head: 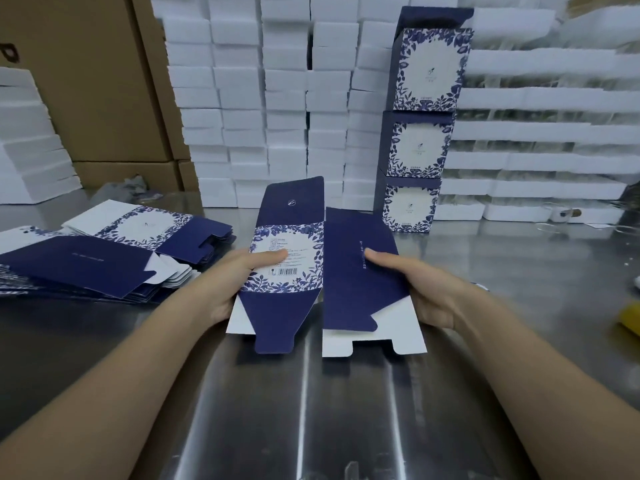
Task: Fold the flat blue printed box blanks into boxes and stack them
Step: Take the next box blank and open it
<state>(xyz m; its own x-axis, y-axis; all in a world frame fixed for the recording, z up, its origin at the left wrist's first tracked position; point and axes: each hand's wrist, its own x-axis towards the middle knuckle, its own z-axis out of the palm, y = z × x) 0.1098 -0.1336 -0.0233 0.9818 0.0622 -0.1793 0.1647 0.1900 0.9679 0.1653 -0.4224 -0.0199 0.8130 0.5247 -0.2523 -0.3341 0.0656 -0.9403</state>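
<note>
A: How would the blank (341,289) have handled?

B: Light, thin card, I'd say. Stiff across its panels, easily creased, best held by its side edges.

A: Where was it?

B: Just above the desk (311,410), between both hands. The left hand (239,282) pinched the flowered panel and the right hand (415,289) the plain blue one, thumbs on top.

On my screen the flat navy-blue card box blank (349,289) shows one white panel with blue leaf print and a black barcode, flaps white inside. The three stacked folded card boxes (414,154) have navy sides, white fronts ringed with blue leaves. Behind I see white foam blocks (242,98) and brown cardboard cartons (86,81); the steel bench (311,410) is silver-grey.
</note>
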